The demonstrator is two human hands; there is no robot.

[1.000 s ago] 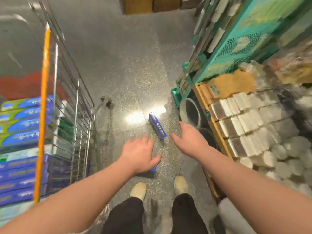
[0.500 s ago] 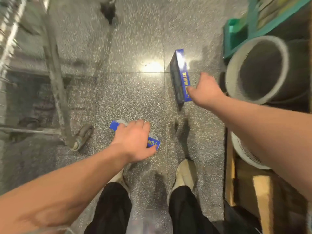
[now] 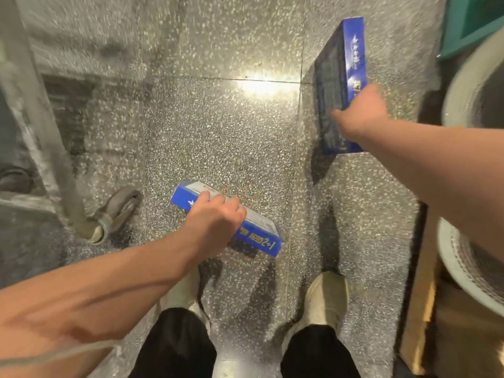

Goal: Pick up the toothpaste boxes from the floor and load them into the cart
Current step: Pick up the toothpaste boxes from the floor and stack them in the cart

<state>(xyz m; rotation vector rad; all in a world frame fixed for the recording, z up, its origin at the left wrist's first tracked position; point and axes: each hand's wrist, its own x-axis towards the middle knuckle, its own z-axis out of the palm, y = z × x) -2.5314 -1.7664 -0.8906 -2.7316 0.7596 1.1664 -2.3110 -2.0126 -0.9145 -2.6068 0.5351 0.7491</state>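
Two blue toothpaste boxes are on the speckled floor. The near box (image 3: 256, 236) lies just ahead of my left shoe, and my left hand (image 3: 215, 222) is curled over its top, gripping it. The far box (image 3: 343, 77) stands on its long edge at the upper right. My right hand (image 3: 362, 115) is closed around the near end of that box. The cart shows only as a blurred metal leg (image 3: 41, 132) with a caster wheel (image 3: 114, 211) at the left.
My two beige shoes (image 3: 327, 298) stand at the bottom centre. Grey round tubs (image 3: 469, 85) and a wooden pallet edge (image 3: 420, 309) crowd the right side. A green shelf base (image 3: 469, 25) is at the top right. Open floor lies between the boxes.
The camera has dropped much closer to the floor. Both hands went from reaching in the air to closing on the two boxes.
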